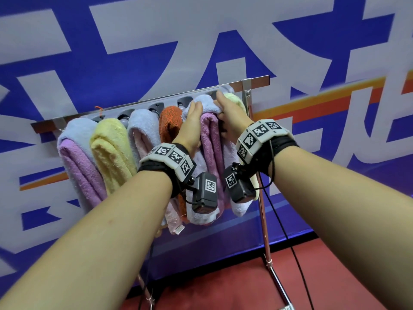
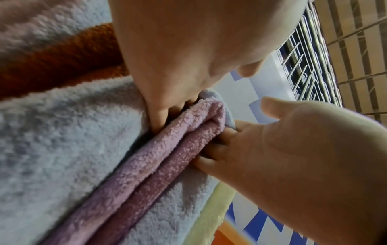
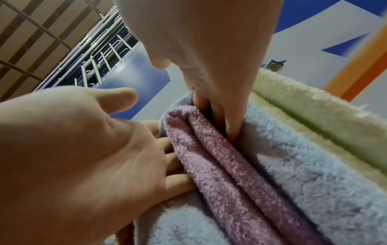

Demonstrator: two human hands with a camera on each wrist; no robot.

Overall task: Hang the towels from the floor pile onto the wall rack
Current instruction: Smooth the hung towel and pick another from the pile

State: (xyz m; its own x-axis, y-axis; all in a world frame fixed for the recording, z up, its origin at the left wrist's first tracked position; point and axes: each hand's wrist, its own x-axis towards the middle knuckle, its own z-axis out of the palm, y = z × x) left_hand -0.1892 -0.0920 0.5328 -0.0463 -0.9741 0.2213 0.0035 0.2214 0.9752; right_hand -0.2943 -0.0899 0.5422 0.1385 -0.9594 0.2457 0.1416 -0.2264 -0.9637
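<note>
- Head view: fingertips of both my hands are hidden behind the top fold of the blue-and-purple towel point(image 1: 206, 130), which is draped over the wall rack point(image 1: 156, 104). My left hand point(image 1: 192, 121) grips its left side, my right hand point(image 1: 230, 115) its right, with the towel between them.
- Left wrist view: my left fingers point(image 2: 159, 116) curl into the blue layer beside the purple fold point(image 2: 167, 157); blur softens the orange towel point(image 2: 52, 54).
- Right wrist view: my right fingers point(image 3: 228, 119) dig between purple and blue, tips buried; the yellow towel point(image 3: 314, 116) lies just beside.
</note>
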